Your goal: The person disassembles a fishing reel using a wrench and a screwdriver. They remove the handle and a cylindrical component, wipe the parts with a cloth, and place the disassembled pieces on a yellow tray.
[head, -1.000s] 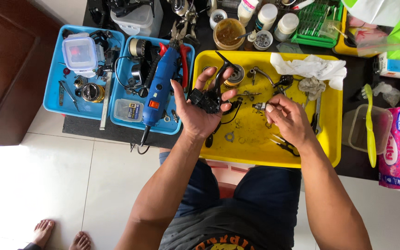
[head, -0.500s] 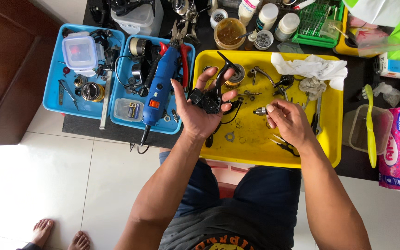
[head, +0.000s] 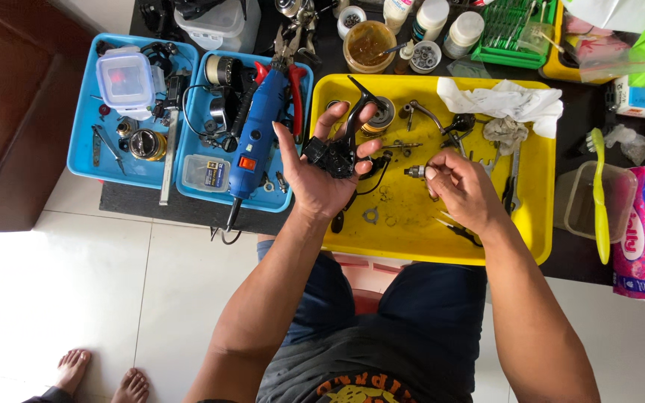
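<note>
My left hand [head: 321, 173] holds a black fishing-reel body [head: 337, 149] in its palm, fingers curled round it, above the left side of a yellow tray [head: 531, 224]. My right hand [head: 463, 188] pinches a small silvery metal part [head: 414, 172] between thumb and fingertips, just right of the reel body and over the tray's middle. Loose small metal parts, a washer and thin tools lie on the tray floor under both hands.
Two blue trays [head: 83, 168] at left hold a blue rotary tool [head: 257, 134], red-handled pliers, a clear box and parts. A white rag [head: 505, 101] lies in the yellow tray. Jars, bottles, a green rack, a green toothbrush [head: 599, 194] and a pink packet surround it. Someone's bare feet [head: 98, 377] show bottom left.
Both hands stay almost still over the yellow tray. My right hand has shifted the small metal part slightly nearer the reel body.
</note>
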